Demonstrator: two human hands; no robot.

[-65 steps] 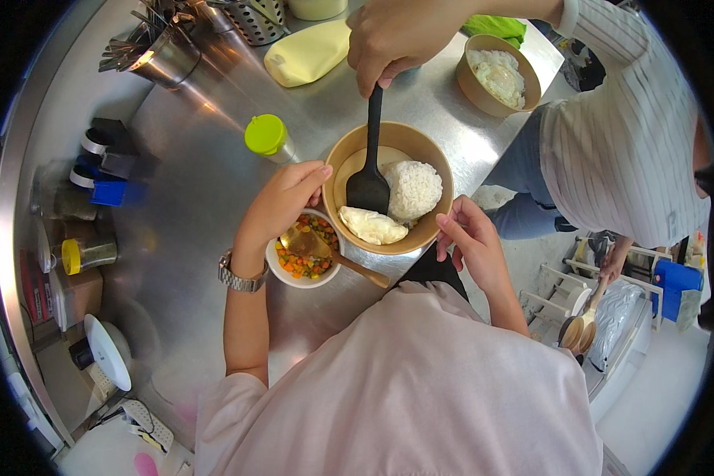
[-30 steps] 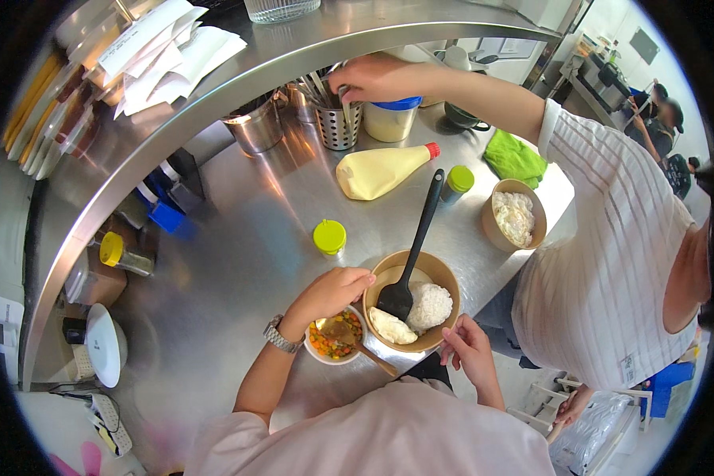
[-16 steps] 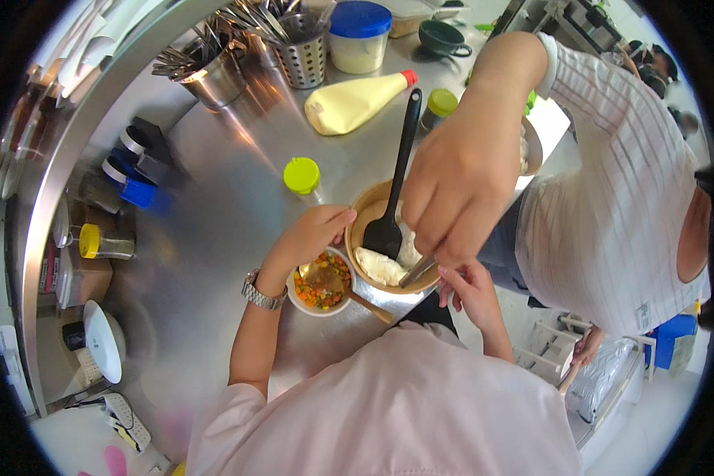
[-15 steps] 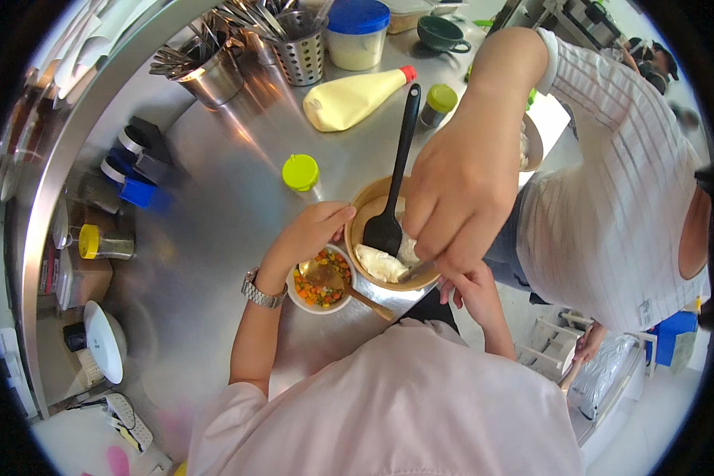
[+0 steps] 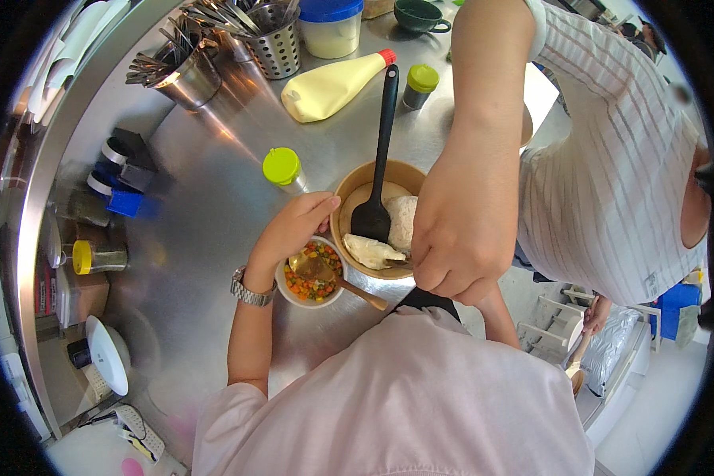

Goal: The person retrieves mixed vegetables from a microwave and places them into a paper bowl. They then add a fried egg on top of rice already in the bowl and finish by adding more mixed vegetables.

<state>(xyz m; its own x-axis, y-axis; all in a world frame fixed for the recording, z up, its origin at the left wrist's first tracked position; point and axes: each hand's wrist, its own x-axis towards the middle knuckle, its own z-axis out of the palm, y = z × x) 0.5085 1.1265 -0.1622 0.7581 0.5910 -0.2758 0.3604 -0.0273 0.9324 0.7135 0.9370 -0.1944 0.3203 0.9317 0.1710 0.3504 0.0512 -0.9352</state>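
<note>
My left hand (image 5: pixel 293 230), a watch on its wrist, grips the far rim of a small white bowl (image 5: pixel 289 291) of diced mixed vegetables. A wooden spoon (image 5: pixel 358 293) lies in that bowl. Touching it on the right is a wooden bowl (image 5: pixel 357 176) with white rice (image 5: pixel 404 218), a pale piece of food (image 5: pixel 373 252) and a black spatula (image 5: pixel 379 151) leaning inside. A co-worker's closed hand (image 5: pixel 460 230) hangs over the wooden bowl's near right rim and covers my right hand; only my right forearm (image 5: pixel 496 317) shows beneath it.
On the steel counter stand a green-lidded jar (image 5: pixel 282 168), a pale yellow squeeze bottle (image 5: pixel 333 83), a green-capped shaker (image 5: pixel 419 83), two metal utensil holders (image 5: pixel 274 44) and a blue-lidded tub (image 5: pixel 331 24). Spice jars (image 5: pixel 111 174) line the left. The co-worker in a striped shirt (image 5: pixel 603 182) stands at right.
The co-worker's arm came from the back of the counter down to the wooden bowl's near rim, covering my right hand. My left hand stayed on the small bowl.
</note>
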